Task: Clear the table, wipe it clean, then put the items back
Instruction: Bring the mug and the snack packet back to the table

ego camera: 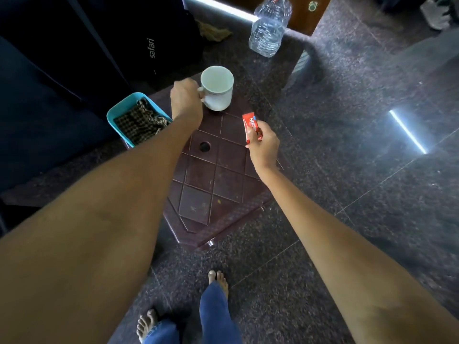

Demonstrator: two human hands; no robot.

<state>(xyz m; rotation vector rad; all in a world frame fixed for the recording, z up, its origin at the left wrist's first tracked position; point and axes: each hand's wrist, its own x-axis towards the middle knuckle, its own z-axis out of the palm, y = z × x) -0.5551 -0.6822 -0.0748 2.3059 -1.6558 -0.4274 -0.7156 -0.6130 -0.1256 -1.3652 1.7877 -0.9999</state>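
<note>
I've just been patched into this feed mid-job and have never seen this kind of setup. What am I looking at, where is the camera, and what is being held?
There is no machine here: a person works with bare hands, and the single camera sits on their head, looking down past both arms. Below is a small brown table. The left hand holds the handle of a white mug at the table's far end. The right hand pinches a red coffee sachet. A blue tray with a checked cloth sits at the left edge. A water bottle stands on the floor beyond.
</note>
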